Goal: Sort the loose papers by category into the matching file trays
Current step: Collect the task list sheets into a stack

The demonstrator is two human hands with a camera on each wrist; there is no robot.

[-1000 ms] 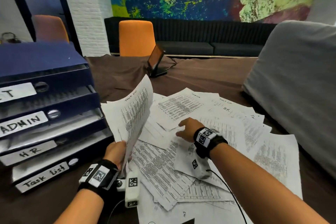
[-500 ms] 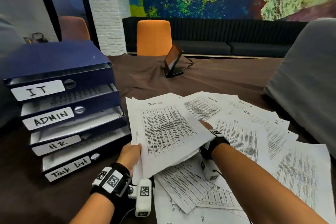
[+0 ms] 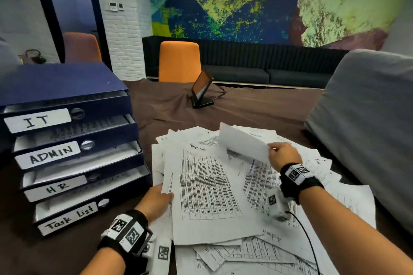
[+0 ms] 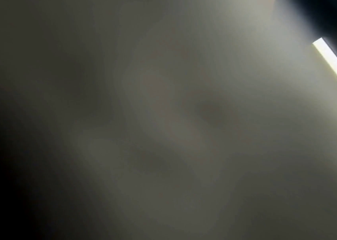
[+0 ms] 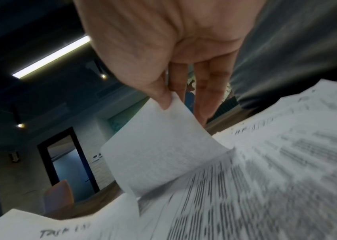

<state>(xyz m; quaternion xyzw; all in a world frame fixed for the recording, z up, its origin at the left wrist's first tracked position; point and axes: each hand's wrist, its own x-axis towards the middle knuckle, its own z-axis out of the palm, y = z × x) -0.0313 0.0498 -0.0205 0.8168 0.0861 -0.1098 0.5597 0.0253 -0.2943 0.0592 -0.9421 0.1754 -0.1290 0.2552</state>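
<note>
At a tabletop (image 3: 257,105) strewn with loose papers (image 3: 348,198), the left hand (image 3: 154,202) grips the left edge of a "Task List" sheet (image 3: 207,187) lying on the pile — right beside the stacked blue trays (image 3: 73,147) labelled IT, ADMIN, HR and Task List. The right hand (image 3: 282,155) pinches a corner of another sheet (image 3: 243,144) between thumb and fingers (image 5: 176,79), curling it up off the heap, blank side up — the left wrist view is only a dim blur.
</note>
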